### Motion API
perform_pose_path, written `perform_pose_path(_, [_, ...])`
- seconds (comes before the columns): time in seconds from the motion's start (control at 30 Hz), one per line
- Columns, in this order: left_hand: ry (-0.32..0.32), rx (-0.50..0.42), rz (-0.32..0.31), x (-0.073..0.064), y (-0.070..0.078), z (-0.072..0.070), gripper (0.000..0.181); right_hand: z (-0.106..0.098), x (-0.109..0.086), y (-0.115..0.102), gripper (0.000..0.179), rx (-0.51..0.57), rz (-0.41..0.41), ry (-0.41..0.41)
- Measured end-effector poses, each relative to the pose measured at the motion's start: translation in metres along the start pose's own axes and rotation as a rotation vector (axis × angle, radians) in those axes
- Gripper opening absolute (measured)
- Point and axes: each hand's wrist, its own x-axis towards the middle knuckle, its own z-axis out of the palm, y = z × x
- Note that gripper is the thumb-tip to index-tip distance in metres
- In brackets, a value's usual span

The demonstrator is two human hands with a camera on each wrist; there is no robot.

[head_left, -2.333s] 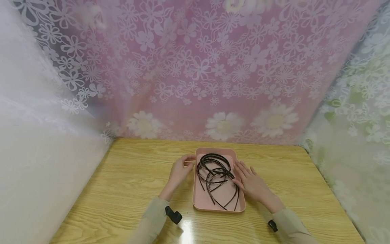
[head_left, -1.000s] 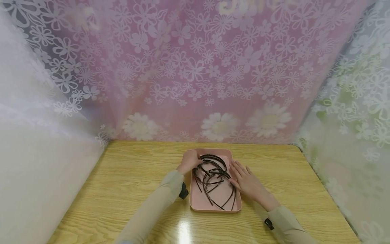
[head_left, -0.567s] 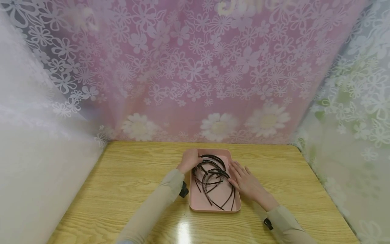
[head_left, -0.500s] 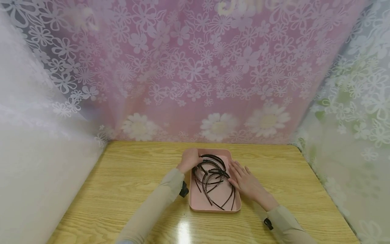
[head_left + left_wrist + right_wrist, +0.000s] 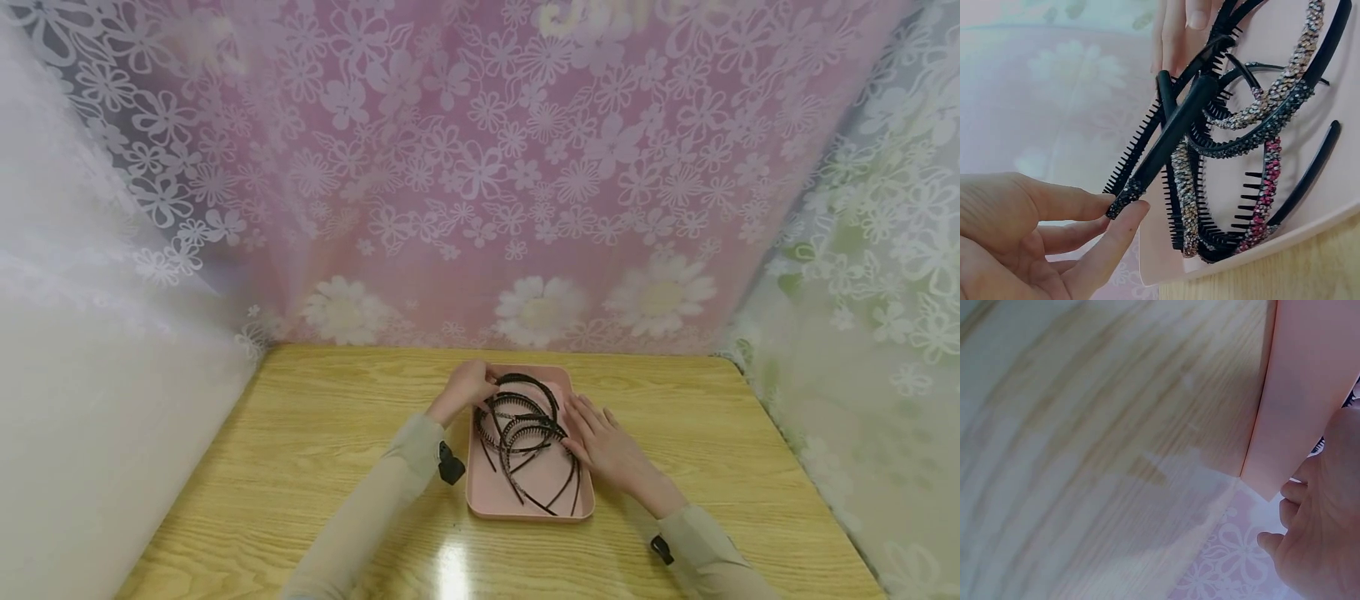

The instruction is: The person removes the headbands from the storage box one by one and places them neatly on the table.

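Observation:
A pink tray (image 5: 491, 500) on the table holds several black toothed headbands, tangled together, some covered in glittery stones. My left hand (image 5: 467, 387) is at the tray's far left corner. In the left wrist view, its thumb and fingers pinch one end of a black headband (image 5: 1169, 130) with dark sparkling stones, which is tilted up above the others. Below it lie a pink-and-silver studded headband (image 5: 1266, 187) and a gold-silver studded one (image 5: 1294, 72). My right hand (image 5: 617, 454) rests on the tray's right rim with straight fingers; the right wrist view shows it beside the tray wall (image 5: 1297, 381).
The wood-grain table (image 5: 337, 442) reaches back to a pink flowered curtain (image 5: 480, 208). A pale sheet (image 5: 112, 350) hangs at the left and a green-white flowered one (image 5: 877, 333) at the right. Both wrists carry a black strap.
My left hand has gone from outside the tray's left side into its far left corner and pinched a headband, now lifted slightly. The right hand has stayed on the rim.

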Motion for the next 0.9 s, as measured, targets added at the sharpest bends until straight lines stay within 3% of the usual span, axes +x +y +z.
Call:
perform_pose_path(0.1, [-0.009,-0.087,-0.007,-0.004,-0.003,-0.001,0.032,-0.002,0.001,-0.001,0.063,-0.018,0.004,-0.028])
perform_pose_path(0.27, [-0.005,-0.158,0.036,-0.01,-0.008,-0.002,0.032,-0.002,0.001,-0.001,0.063,-0.022,0.007,-0.036])
perform_pose_path(0.63, [0.062,-0.294,0.135,-0.013,-0.017,-0.001,0.039,-0.001,0.001,-0.001,0.063,-0.028,0.006,-0.02])
perform_pose_path(0.9, [0.134,-0.39,0.166,-0.015,-0.028,0.004,0.04,0.001,0.0,0.0,0.061,-0.016,-0.037,0.06])
